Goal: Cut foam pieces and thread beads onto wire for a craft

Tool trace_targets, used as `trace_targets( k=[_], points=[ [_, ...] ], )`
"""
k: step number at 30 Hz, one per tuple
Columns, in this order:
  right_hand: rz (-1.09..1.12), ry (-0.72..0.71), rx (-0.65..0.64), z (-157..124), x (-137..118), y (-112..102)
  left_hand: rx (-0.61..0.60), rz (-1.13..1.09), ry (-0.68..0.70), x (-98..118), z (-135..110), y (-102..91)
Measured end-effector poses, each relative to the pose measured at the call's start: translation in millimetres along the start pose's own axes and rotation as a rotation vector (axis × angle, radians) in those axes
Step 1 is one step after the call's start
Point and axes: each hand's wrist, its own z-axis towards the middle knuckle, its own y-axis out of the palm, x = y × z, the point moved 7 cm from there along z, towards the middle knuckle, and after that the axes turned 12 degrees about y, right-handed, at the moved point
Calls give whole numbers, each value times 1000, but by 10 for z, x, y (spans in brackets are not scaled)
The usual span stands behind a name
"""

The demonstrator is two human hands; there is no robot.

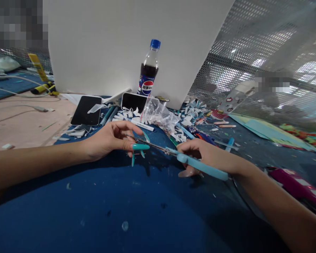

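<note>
My right hand is closed round the light blue handles of a pair of scissors, whose blades point left toward my other hand. My left hand pinches a small teal paper piece at the blade tips, above the blue mat. Thin teal strips hang just below the fingers.
A cola bottle stands against a white board. Two dark phones lie nearby, with a clear plastic bag, pens and many paper scraps. Coloured paper sheets lie at right, a magenta object near my right forearm.
</note>
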Motion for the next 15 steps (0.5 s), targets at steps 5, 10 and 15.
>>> trace_targets(
  k=[5,10,15],
  points=[
    [-18,1,9,-11,-23,-5,-11,-9,5,0,-2,-1],
    [3,-1,-1,-15,-34,-2,-31,-9,10,9,-12,12],
    [35,2,-14,-21,-35,11,-32,-13,15,9,-8,15]
  ],
)
